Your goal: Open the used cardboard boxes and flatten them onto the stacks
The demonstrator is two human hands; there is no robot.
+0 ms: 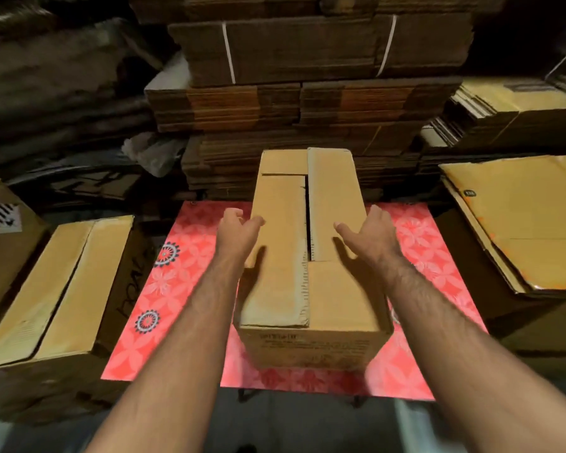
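A cardboard storeroom; strapped bundles of flattened cartons (pixel 311 50) stacked high.

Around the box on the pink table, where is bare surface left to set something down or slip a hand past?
Bare pink tabletop lies left of the center box, toward the closed box; a narrower strip lies right, toward the flattened stack. A thin band runs along the near edge. Behind, bundled cardboard crowds close. The left hand and right hand flank the box.

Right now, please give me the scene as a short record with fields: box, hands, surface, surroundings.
box: closed cardboard box, flaps interlocked, on the mat
left hand: open, at the box's left top edge
right hand: open, at the box's right side
surface: red flower-pattern mat
left side: another closed box
right side: flattened stack
behind: tied cardboard bundles
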